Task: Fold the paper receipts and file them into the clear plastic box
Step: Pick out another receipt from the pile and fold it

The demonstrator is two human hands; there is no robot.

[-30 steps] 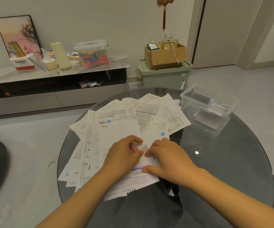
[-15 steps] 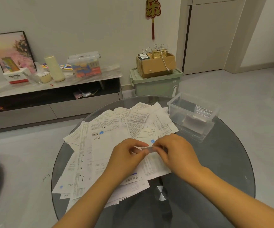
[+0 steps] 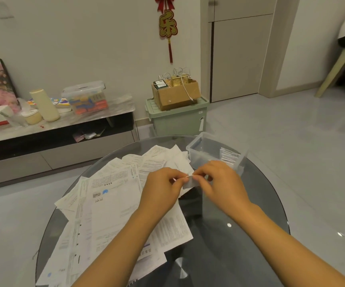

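Fingers of the left hand (image 3: 163,189) and right hand (image 3: 221,183) pinch a small folded receipt (image 3: 189,181), held above the worktop (image 3: 250,235). To finish well, crease it flat, then slip it upright beside the filed slips in the clear box (image 3: 200,150) at one o'clock; loose receipts (image 3: 113,204) lie at nine.

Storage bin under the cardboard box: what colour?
Pale green storage bin, seen in the head view.

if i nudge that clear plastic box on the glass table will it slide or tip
The clear plastic box probably slides: it sits low and wide on the smooth glass table. It is likely light, holding only a few folded receipts. Tipping seems unlikely.
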